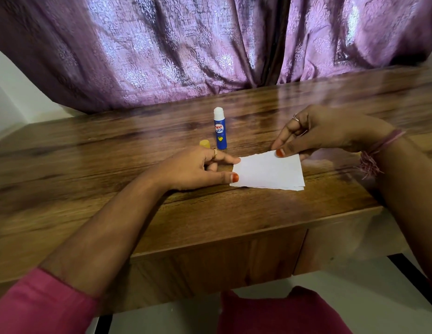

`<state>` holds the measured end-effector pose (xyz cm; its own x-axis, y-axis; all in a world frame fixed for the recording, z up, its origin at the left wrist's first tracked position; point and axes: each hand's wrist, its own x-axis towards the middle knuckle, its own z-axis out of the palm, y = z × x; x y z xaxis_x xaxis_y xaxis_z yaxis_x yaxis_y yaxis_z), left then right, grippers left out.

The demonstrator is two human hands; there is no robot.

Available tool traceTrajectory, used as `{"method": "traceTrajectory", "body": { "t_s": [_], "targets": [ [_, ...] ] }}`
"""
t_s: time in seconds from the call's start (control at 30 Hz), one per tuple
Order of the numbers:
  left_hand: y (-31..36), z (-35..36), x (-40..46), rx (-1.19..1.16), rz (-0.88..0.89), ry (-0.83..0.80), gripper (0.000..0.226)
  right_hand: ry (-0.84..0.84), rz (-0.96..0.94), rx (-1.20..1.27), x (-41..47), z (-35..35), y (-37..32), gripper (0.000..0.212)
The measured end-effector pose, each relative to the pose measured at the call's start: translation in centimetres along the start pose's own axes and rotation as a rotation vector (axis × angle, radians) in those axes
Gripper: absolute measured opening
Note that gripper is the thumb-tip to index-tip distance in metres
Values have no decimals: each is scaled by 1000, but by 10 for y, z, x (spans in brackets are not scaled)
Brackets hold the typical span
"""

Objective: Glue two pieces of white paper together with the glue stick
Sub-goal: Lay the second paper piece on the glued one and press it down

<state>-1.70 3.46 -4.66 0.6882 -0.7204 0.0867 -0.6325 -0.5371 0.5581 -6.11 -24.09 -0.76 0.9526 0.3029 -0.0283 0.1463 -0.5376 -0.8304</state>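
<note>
While the pink sleeve (38,302) reaches in from the lower left, the left hand (198,168) lies low on the wooden tabletop (89,165), thumb and forefinger apart, tips touching the left edge of the white paper (268,172). Just behind that hand sits the yellow cap (204,143), and beside it the blue glue stick (220,128) stands upright, uncapped, white tip showing. Paper lies flat, a second sheet's edge peeking out underneath. Over on the right, the right hand (323,131) has its grip clamped on the paper's far right corner, thumb on top.
</note>
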Motion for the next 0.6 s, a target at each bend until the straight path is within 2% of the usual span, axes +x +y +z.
{"method": "traceTrajectory", "body": {
  "t_s": [0.23,0.6],
  "targets": [
    [1,-1,0,6,-1,2,42,-1,-14,-22,1,0,1,15],
    [3,-1,-1,7,-1,0,42,0,-36,-86,4,-2,4,21]
  ]
}}
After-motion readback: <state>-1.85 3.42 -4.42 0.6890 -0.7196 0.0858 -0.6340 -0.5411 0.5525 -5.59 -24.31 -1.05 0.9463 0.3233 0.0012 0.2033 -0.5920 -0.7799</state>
